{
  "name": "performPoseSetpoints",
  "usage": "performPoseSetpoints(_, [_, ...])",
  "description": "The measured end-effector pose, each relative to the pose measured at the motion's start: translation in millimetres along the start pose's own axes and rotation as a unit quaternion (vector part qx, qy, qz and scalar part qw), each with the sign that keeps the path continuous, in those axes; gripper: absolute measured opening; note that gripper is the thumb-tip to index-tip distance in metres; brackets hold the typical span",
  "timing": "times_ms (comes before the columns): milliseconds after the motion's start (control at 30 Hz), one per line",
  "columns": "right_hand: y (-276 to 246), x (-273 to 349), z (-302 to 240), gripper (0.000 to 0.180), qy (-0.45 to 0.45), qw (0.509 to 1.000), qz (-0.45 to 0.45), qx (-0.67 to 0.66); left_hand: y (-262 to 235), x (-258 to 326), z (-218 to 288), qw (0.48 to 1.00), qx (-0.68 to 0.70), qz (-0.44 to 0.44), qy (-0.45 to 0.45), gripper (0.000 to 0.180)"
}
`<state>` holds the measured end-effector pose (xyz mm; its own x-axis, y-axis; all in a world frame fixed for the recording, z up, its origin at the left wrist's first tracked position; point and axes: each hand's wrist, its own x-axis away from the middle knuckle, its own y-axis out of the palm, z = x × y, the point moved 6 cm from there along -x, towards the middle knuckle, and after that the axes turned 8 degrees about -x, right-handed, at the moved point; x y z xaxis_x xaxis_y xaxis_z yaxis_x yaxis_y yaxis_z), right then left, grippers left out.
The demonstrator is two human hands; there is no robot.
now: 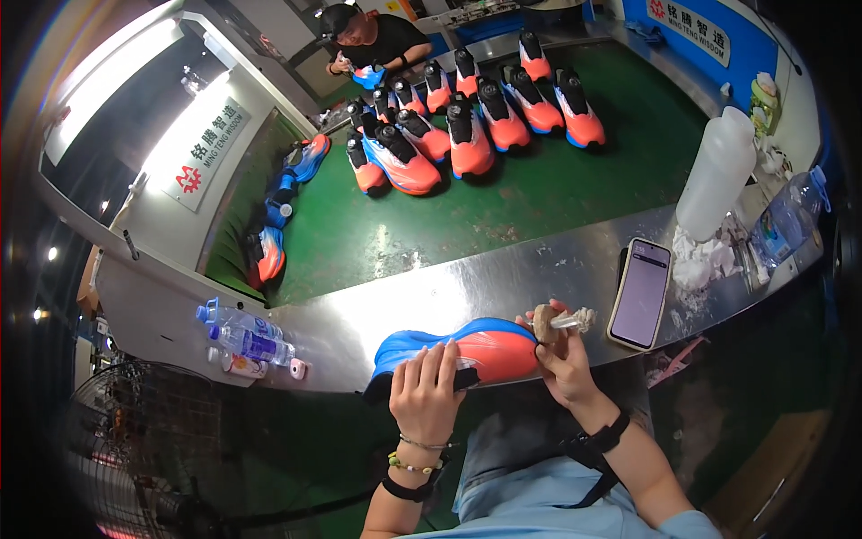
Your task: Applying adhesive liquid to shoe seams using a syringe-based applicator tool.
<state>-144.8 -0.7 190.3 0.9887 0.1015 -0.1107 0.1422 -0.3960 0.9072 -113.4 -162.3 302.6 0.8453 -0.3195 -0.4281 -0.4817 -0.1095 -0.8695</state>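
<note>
An orange sports shoe with a blue sole (496, 352) lies on its side at the front edge of the metal counter, toe to the right. My left hand (424, 393) is closed over its dark opening and upper, holding it. By the toe, my right hand (566, 366) is closed around a tan block (544, 323), whose exact kind I cannot tell. A clear stick with a frayed whitish tip (584, 319) also sticks out of the right hand. The block is close to the toe; whether it touches is unclear.
Several similar shoes (470, 148) stand on the green belt (395, 242). Right of my hands are a phone (641, 292), crumpled tissue (700, 260) and a white bottle (716, 175). Plastic bottles (247, 337) lie left. A person (382, 40) handles another shoe at the far end.
</note>
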Motion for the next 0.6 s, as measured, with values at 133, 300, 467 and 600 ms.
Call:
performPoseSetpoints(133, [-4.0,-1.1,1.5,0.064,-0.001,1.000,-0.005,-0.002,1.5,-1.3,0.8,1.000,-0.003,0.002,0.002,0.063])
performPoseSetpoints(300, [-1.4,-0.6,0.9,0.064,0.005,1.000,-0.003,-0.004,0.2,0.6,-0.2,1.000,-0.003,-0.007,0.002,0.069])
performPoseSetpoints(467, [-7.0,0.4,2.0,0.064,0.008,1.000,-0.003,-0.012,1.7,-0.5,3.1,1.000,-0.005,-0.007,-0.001,0.068])
performPoseSetpoints(600, [-5.5,2.0,1.8,0.065,0.012,1.000,-0.001,-0.016,0.1,0.9,2.8,1.000,-0.005,-0.020,-0.001,0.068])
